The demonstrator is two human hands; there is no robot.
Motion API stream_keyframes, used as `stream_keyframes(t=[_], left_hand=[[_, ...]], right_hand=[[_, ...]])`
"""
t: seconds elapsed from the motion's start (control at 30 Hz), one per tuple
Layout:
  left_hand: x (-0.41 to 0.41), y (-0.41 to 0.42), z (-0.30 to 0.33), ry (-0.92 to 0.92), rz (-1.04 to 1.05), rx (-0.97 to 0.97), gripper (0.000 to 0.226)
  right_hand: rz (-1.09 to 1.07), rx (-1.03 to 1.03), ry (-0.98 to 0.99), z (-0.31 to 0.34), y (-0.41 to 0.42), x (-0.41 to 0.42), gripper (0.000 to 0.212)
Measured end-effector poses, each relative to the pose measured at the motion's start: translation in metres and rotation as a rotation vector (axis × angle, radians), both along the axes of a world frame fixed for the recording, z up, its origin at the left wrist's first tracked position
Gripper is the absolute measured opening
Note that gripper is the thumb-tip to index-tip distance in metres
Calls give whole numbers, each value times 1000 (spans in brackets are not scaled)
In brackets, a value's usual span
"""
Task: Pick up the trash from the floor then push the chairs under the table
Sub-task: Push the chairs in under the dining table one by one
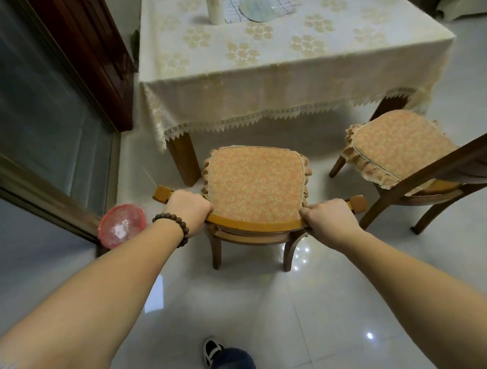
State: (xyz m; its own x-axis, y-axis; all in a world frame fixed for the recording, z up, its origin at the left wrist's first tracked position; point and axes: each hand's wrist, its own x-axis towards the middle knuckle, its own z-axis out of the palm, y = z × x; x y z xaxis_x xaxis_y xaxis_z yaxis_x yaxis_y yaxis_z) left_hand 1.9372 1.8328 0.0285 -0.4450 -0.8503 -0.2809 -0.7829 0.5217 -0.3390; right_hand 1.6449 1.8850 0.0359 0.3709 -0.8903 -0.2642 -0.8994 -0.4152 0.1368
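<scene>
Nearest you, both hands grip the curved top rail of the chair (256, 183): your left hand (188, 211) has its fingers curled over the rail's left end, your right hand (328, 221) has its fingers wrapped around the right end. The seat faces the desk (286, 73), front edge just short of the hanging cloth, beside the near-left desk leg (185, 159). Push evenly with both hands so the chair runs straight and clears that leg. A second chair (403, 154) stands angled to the right, not yet tucked in. No trash is visible on the floor (246, 315).
</scene>
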Motion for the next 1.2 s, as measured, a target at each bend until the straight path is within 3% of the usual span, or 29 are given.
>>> stream_keyframes(t=[0.43, 1.2], left_hand=[[-32, -32, 0, 24, 36, 4, 19], [-58, -232, 19, -6, 141, 26, 14]], right_hand=[[107, -50, -15, -3, -56, -39, 13], [214, -78, -51, 0, -286, -68, 10]])
